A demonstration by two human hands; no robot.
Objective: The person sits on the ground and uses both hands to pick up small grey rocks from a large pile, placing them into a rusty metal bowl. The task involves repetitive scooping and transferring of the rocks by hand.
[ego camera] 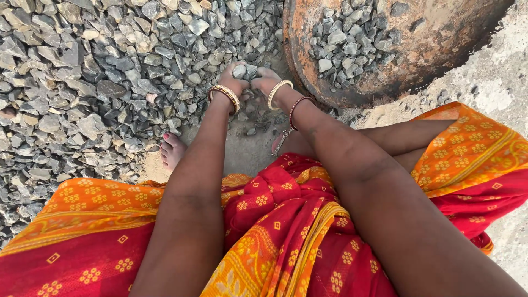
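While cupped between both hands' fingers (237, 82), grey stones (244, 71)

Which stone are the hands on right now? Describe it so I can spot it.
Start at the rusty round pan at top right, then look left to the gravel pile's edge. Both hands cup a scoop there; the grey stone rests on top between the fingertips, raised above the loose ones.

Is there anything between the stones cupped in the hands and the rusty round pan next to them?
Nothing visible stands between them. The left hand and right hand cup grey stones just left of the rusty pan, whose near rim lies beside the right hand. Only bare sandy ground and loose gravel lie under the gap.
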